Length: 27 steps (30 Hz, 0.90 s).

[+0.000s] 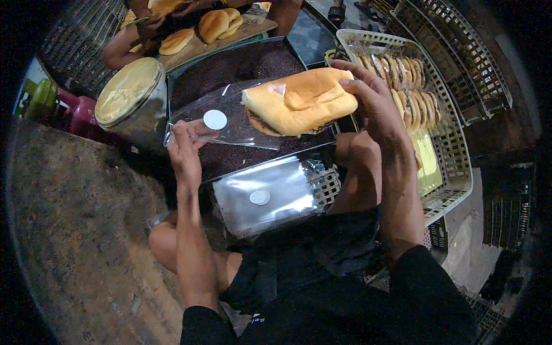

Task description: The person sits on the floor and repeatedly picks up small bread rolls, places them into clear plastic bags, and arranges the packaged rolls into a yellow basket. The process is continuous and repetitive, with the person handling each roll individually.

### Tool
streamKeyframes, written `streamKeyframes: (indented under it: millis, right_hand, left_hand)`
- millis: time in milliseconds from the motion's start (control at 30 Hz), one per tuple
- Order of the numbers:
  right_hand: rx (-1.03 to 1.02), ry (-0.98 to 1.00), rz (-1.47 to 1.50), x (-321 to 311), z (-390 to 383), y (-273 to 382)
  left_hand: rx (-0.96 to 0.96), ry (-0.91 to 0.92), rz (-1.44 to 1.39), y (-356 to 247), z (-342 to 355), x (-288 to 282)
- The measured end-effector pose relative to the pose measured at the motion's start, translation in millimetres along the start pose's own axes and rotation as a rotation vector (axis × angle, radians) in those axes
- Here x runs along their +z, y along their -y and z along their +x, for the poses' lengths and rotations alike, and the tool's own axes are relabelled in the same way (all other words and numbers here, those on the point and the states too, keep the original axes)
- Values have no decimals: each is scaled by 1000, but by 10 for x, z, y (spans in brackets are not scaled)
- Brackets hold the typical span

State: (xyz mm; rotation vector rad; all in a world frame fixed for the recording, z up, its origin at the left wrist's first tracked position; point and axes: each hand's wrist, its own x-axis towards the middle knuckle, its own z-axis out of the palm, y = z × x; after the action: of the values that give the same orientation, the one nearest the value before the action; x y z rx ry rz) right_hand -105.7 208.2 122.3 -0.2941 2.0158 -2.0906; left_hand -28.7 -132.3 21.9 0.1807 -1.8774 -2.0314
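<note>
In my left hand [185, 146], fingers closed, is the closed-looking end of a clear plastic bag [238, 132] with a round white label. My right hand [376, 100] grips a large golden bun [310, 95] by its right end, fingers above and thumb side toward me. Dark filling shows along the bun's lower edge. The bun's left end overlaps the bag's right part; how far it sits inside I cannot tell. Both hands are over a deep tray [230, 173] of dark granules. Nearer my lap lies a stack of clear bags [282, 178] with round white labels.
To the left stands a tub [127, 92] of pale yellow spread. A cream plastic crate [463, 155] on the right holds rows of bagged filled buns [408, 109]. Beyond the tray, another person's arms flank a board with several plain buns [214, 26].
</note>
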Motion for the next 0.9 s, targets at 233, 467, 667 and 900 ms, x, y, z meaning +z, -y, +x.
streamKeyframes:
  millis: [233, 467, 667, 900]
  right_hand:
    - [-37, -19, -52, 325, -22, -261]
    - [-117, -218, -95, 922, -118, -380]
    - [-165, -257, 31, 957, -81, -421]
    - [-158, -335, 65, 1066, -125, -419]
  left_hand:
    - [-63, 211, -391, -235, -241, 478]
    - [-127, -185, -669, -116, -200, 442]
    - [-122, -170, -575, -242, -294, 525]
    - [-181, -44, -399, -313, -435, 717]
